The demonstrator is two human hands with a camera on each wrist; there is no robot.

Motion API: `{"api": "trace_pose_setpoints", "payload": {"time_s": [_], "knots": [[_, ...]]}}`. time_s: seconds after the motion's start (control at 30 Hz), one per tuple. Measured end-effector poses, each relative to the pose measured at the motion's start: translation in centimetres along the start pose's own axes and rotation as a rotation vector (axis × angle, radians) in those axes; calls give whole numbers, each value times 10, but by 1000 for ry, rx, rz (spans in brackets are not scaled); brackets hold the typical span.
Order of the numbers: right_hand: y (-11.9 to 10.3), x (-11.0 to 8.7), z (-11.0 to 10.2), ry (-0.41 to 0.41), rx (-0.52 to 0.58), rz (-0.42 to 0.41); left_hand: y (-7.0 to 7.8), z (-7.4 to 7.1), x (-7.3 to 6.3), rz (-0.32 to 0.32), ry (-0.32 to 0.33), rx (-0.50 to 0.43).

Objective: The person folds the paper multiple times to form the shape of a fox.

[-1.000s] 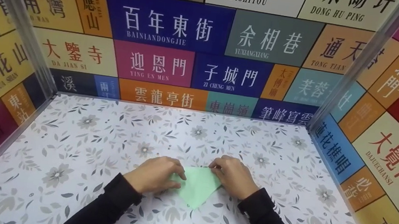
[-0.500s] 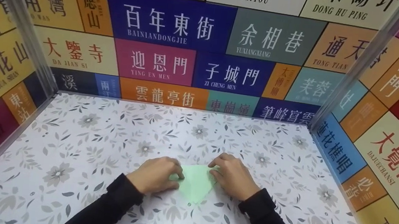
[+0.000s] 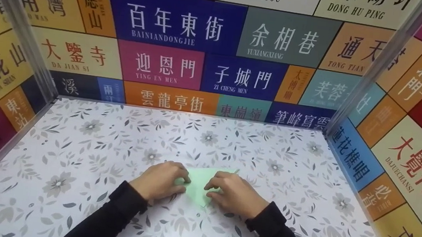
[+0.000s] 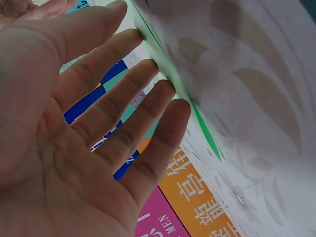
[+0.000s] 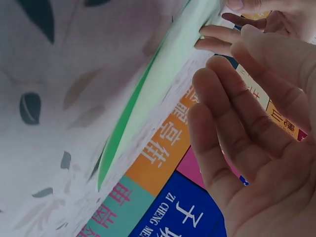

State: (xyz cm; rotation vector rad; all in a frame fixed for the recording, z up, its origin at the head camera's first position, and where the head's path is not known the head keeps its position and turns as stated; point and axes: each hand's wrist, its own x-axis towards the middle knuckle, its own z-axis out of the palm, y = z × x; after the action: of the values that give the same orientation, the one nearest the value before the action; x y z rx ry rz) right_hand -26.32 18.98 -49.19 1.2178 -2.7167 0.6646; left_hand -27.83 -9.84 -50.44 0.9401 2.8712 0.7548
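Pale green paper [image 3: 197,190] on worktop [image 3: 83,155], between and partly under both hands; smooth, matt, tapering to point toward person, far edge nearly straight. Wrist views show paper nearly edge-on, brighter green strip along its side, tip narrow. Left hand [image 3: 160,182]: fingers spread, gently bent, fingertips touching paper, nothing gripped. Right hand [image 3: 236,193]: fingers loosely curved over paper's right part, nothing held. Black sleeves [image 3: 98,221] at wrists. Worktop white, grey-beige floral print. Behind, wall [image 3: 176,23] of coloured panels with Chinese lettering.
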Motion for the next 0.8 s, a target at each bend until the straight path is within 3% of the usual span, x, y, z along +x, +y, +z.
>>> {"api": "trace_pose_setpoints", "payload": {"time_s": [0.27, 0.5, 0.8], "knots": [[0, 1, 10, -27, 31, -36, -10, -1, 3, -17, -2, -19], [-5, 0, 14, -51, 33, -3, -14, -1, 6, -19, 4, -27], [-9, 2, 22, -61, -73, -8, -15, -1, 7, -20, -5, -28]]}}
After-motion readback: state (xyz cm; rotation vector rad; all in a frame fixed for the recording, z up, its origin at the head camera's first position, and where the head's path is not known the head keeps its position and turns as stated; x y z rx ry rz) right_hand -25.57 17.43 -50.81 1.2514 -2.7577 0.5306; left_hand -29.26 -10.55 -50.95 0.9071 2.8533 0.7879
